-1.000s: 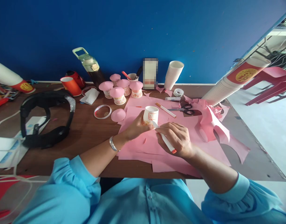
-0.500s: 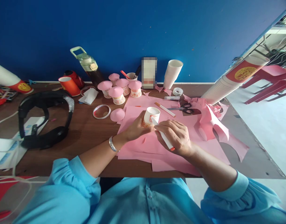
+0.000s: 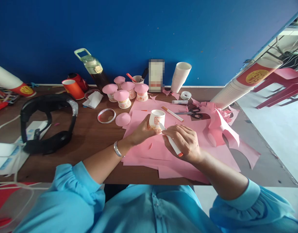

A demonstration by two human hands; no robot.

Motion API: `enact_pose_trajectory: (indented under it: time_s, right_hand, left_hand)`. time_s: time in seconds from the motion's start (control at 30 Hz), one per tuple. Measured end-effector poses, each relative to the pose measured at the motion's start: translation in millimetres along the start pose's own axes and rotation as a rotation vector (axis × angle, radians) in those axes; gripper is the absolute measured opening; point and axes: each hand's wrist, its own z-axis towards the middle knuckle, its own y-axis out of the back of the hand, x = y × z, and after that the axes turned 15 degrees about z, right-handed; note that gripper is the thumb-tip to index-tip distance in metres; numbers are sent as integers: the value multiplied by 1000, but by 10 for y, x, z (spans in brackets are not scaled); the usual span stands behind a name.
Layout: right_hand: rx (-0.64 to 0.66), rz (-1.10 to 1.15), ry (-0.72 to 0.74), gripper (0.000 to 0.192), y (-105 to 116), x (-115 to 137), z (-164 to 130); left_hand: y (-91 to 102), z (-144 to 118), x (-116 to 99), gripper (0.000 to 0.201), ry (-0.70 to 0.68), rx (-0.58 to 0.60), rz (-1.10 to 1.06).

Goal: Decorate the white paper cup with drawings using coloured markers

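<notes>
A white paper cup (image 3: 156, 118) with orange drawings on its side is gripped in my left hand (image 3: 143, 132), its rim tilted slightly away. My right hand (image 3: 184, 142) is closed around a white marker (image 3: 174, 146) with an orange end. The marker's tip is at the cup's side, beside a drawn striped arch; contact is hard to make out. Beneath both hands lie overlapping pink paper sheets (image 3: 141, 158). Another marker with an orange cap (image 3: 172, 114) rests on the paper beyond my right hand.
Several decorated cups with pink cone tops (image 3: 122, 97) stand at the back. A loose pink cone (image 3: 123, 119) and tape roll (image 3: 106, 116) lie left. Scissors (image 3: 194, 113), paper scraps (image 3: 223, 126) and stacked cups (image 3: 181, 77) are right. A black headset (image 3: 48, 142) sits far left.
The cup has turned a little in my left hand, showing more of the drawn arch, which now has curved lines. My right hand still holds the marker against that side.
</notes>
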Motion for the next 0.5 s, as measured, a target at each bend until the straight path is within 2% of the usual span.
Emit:
enact_pose_trajectory:
  time_s: [0.27, 0.5]
  right_hand:
    - [6, 19, -9, 18, -8, 11, -2]
    - [-20, 33, 2, 18, -16, 20, 9]
  left_hand:
    - [9, 19, -6, 46, -20, 6, -82]
    - [4, 15, -4, 52, -1, 8, -127]
